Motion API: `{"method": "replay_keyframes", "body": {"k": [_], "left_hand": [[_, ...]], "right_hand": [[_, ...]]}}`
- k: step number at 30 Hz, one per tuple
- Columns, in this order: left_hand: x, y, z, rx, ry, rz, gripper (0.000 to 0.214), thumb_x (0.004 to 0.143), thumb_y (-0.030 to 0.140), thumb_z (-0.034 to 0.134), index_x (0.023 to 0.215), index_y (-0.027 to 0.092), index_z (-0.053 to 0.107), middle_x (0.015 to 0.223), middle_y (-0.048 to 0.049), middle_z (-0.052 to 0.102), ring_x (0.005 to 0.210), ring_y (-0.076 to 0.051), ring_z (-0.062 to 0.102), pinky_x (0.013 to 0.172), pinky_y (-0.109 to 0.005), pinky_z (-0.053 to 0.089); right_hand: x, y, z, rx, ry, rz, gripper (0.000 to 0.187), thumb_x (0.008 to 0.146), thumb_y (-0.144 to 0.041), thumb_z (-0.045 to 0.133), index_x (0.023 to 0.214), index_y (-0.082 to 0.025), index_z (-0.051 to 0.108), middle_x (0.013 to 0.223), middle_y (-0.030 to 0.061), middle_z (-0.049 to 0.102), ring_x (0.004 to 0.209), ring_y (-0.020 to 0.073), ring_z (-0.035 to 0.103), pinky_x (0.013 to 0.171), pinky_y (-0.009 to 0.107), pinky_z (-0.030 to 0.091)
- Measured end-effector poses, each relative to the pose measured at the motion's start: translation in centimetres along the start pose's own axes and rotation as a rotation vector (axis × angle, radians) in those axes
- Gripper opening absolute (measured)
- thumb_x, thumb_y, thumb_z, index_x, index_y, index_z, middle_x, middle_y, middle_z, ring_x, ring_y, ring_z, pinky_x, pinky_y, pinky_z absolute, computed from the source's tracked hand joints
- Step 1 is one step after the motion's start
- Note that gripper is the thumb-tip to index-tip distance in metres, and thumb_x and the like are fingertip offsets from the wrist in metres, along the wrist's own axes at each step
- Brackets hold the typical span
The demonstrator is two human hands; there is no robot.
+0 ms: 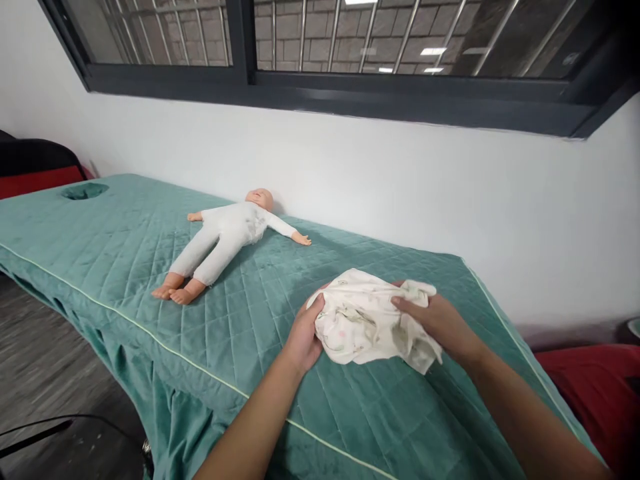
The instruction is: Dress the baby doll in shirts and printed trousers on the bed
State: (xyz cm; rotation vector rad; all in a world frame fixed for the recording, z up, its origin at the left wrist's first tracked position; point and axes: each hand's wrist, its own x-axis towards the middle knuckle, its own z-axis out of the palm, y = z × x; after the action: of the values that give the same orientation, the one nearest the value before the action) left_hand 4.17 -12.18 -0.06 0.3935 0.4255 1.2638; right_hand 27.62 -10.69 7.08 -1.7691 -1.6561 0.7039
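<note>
Bunched between my two hands is a white baby garment (357, 317) with a small faint print; its exact cut cannot be made out in the folds. My left hand (305, 333) grips its left edge, thumb on top. At the other end my right hand (440, 320) pinches the cloth, with a loose flap hanging below. The cloth is held over the green quilted bed cover. Farther off to the left, a baby doll (235, 227) with a white cloth body lies on its back, arms spread and feet toward the near edge.
The green quilted cover (125, 247) drapes over a long bed with a face hole (85, 191) at its far left. A white wall (375, 180) and a dark-framed window (320, 93) run behind. Red fabric (595, 393) lies at the right, and a cable (75, 417) hangs low on the left.
</note>
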Motion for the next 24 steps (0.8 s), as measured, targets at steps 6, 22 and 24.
{"method": "replay_keyframes", "body": {"k": [6, 22, 24], "left_hand": [[0.0, -0.1, 0.6, -0.039, 0.04, -0.026, 0.047, 0.091, 0.042, 0.056, 0.128, 0.013, 0.06, 0.129, -0.0129, 0.064, 0.125, -0.027, 0.056, 0.112, -0.041, 0.037], [-1.0, 1.6, 0.6, -0.059, -0.153, -0.294, 0.074, 0.085, 0.069, 0.045, 0.127, 0.009, 0.06, 0.11, -0.0163, 0.072, 0.115, -0.033, 0.062, 0.102, -0.044, 0.046], [-0.5, 1.1, 0.4, -0.083, -0.117, -0.166, 0.064, 0.09, 0.059, 0.045, 0.129, 0.01, 0.058, 0.118, -0.0149, 0.069, 0.12, -0.031, 0.059, 0.107, -0.044, 0.042]], "right_hand": [[-2.8, -2.1, 1.5, -0.271, 0.45, -0.452, 0.041, 0.083, -0.023, 0.056, 0.124, -0.018, 0.057, 0.131, 0.0135, 0.056, 0.126, 0.0303, 0.049, 0.108, 0.048, 0.039], [-9.9, -5.5, 11.2, -0.282, -0.091, -0.832, 0.044, 0.094, -0.014, 0.043, 0.136, -0.025, 0.049, 0.15, 0.0064, 0.044, 0.141, 0.0225, 0.037, 0.113, 0.046, 0.041], [-7.7, -4.1, 10.1, -0.211, -0.003, -0.659, 0.04, 0.096, -0.025, 0.046, 0.136, -0.024, 0.049, 0.15, 0.0075, 0.044, 0.14, 0.0243, 0.038, 0.114, 0.048, 0.038]]}}
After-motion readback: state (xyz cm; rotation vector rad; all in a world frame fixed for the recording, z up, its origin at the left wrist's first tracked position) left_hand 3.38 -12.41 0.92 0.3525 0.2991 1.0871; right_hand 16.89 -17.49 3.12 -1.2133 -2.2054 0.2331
